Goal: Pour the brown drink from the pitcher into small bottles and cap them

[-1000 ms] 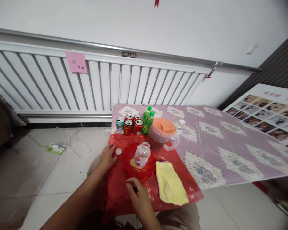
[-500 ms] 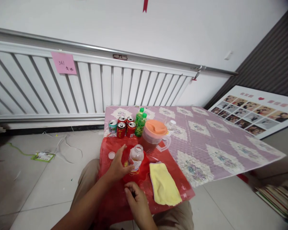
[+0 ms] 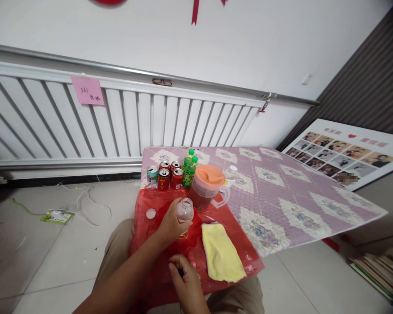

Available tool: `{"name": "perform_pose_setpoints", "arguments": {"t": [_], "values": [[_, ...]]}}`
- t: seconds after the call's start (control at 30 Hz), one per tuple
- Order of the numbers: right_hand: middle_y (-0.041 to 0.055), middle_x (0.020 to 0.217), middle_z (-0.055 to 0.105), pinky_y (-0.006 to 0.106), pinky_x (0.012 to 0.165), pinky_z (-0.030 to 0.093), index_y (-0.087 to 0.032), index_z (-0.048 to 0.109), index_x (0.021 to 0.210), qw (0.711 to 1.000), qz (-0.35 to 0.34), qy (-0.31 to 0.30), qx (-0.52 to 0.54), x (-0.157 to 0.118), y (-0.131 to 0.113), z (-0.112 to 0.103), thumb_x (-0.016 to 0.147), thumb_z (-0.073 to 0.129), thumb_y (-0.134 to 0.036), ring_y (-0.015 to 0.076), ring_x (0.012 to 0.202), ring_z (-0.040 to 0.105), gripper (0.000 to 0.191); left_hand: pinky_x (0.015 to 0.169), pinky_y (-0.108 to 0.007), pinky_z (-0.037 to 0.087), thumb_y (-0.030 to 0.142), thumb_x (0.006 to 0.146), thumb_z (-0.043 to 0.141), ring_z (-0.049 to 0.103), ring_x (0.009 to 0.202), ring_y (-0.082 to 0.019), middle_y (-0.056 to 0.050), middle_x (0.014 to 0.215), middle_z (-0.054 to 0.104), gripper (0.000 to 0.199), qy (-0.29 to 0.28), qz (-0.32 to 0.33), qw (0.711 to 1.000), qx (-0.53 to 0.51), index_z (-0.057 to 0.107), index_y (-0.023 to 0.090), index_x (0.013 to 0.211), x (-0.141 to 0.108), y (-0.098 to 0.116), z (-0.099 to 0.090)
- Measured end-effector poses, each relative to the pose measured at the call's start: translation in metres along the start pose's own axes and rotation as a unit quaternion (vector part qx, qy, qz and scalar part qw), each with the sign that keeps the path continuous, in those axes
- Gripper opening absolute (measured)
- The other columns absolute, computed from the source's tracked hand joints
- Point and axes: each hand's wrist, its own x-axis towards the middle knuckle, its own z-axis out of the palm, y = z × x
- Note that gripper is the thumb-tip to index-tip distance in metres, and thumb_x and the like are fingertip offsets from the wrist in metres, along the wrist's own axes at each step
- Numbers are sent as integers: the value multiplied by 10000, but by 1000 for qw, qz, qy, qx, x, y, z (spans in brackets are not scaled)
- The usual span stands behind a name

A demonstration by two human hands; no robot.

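Observation:
My left hand (image 3: 171,226) is wrapped round a clear, uncapped bottle (image 3: 185,209), which stands upright over the red plastic sheet (image 3: 229,237); the fingers hide part of its label. A white cap (image 3: 150,213) lies on the sheet, left of that hand. Lower down, my right hand (image 3: 184,274) is loosely curled above the sheet, its thumb near the bent fingers and nothing visible in it. Just behind the bottle stands a clear pitcher (image 3: 201,196) with an orange lid and brown liquid inside. A folded yellow cloth (image 3: 222,253) lies to the right.
Several cans (image 3: 163,179) and two green bottles (image 3: 189,174) stand at the table's back left. Behind the pitcher is a small clear bottle with a white cap (image 3: 232,170). The table has a purple flowered cover (image 3: 275,192). A radiator (image 3: 144,117) runs along the wall.
My left hand has gone from reaching open beside the clear bottle to closing round it. My right hand stays curled in nearly the same place.

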Motion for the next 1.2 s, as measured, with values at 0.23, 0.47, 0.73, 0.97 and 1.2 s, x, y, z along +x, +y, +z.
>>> {"name": "perform_pose_setpoints", "arguments": {"t": [0.23, 0.47, 0.73, 0.97, 1.2], "values": [[12, 720, 620, 259, 613, 451, -217, 654, 878, 1000, 8, -9, -4, 1, -7, -4, 871, 563, -426, 174, 653, 582, 228, 1012, -406, 475, 108, 692, 707, 624, 1124, -261, -166, 1266, 616, 651, 9, 8, 1000, 23, 473, 126, 1300, 1, -2, -6], [9, 721, 618, 256, 603, 450, -217, 671, 863, 999, 16, 9, 27, 3, -7, -6, 847, 599, -499, 165, 641, 564, 291, 993, -404, 484, 136, 688, 707, 622, 1118, -278, -158, 1241, 614, 645, 10, 12, 999, 29, 468, 130, 1287, 2, -10, -4], [26, 727, 664, 290, 652, 496, -215, 711, 872, 991, 21, 125, 45, 22, -28, -55, 768, 669, -579, 192, 679, 595, 382, 1010, -447, 486, 159, 662, 721, 610, 1129, -268, -116, 1248, 597, 704, -10, -7, 1000, 9, 430, 183, 1303, 4, -12, -3], [57, 1076, 699, 373, 878, 509, -241, 668, 1035, 951, 10, 303, 58, 66, -52, -134, 742, 694, -574, 254, 1015, 641, 444, 1031, -440, 479, 144, 649, 716, 606, 1144, -274, -109, 1241, 607, 693, -7, -18, 1000, -8, 451, 190, 1287, 2, -8, -3], [74, 1209, 669, 377, 909, 511, -229, 617, 1149, 940, -8, 337, 48, 125, -72, -173, 749, 679, -586, 254, 1135, 609, 540, 1058, -450, 453, 152, 634, 726, 593, 1182, -283, -132, 1275, 598, 717, -24, -46, 999, -16, 440, 171, 1291, 3, -10, -3]]}}
